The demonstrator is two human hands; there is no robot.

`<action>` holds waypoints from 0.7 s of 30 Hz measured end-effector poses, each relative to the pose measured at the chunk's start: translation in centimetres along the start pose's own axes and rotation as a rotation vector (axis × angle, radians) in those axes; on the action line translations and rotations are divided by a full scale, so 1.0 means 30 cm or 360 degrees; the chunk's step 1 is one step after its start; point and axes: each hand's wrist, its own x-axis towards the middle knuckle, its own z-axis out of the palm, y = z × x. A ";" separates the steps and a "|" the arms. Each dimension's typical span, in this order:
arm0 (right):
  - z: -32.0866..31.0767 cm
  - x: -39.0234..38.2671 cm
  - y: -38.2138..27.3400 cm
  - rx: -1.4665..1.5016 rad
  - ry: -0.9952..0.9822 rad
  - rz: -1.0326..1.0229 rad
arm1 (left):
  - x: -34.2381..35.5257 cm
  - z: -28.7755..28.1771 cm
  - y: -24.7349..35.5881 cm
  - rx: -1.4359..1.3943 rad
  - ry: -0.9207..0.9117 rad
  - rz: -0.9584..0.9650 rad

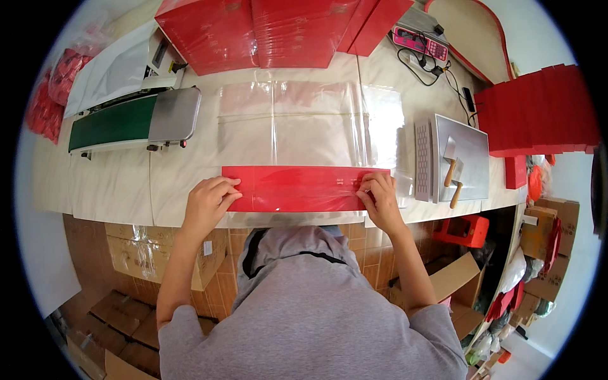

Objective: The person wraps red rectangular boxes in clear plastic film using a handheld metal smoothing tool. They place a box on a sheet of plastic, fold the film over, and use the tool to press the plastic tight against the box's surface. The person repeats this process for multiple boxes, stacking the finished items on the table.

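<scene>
A long flat red piece (294, 188), glossy with creases in its surface, lies along the near edge of the table. My left hand (214, 201) pinches its left end, and my right hand (379, 197) pinches its right end, both with fingers curled onto it. Just beyond it, clear plastic sheets or bags (301, 136) lie flat in layers, some reaching under the red piece. To the right of these stands a metal device (468, 180) with two wooden-handled tools (455, 183) on its top.
A green-belted conveyor machine (111, 126) stands left, red bags (47, 104) beyond it. Tall red boxes (285, 31) line the back. A pink device with cables (411, 39) and stacked red boxes (535, 111) are right. Cartons (149, 253) and a red stool (460, 229) sit below the table.
</scene>
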 end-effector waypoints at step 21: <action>-0.103 -0.060 0.102 0.0422 -0.0024 0.0161 | -0.009 0.004 -0.025 0.0226 0.0059 0.0381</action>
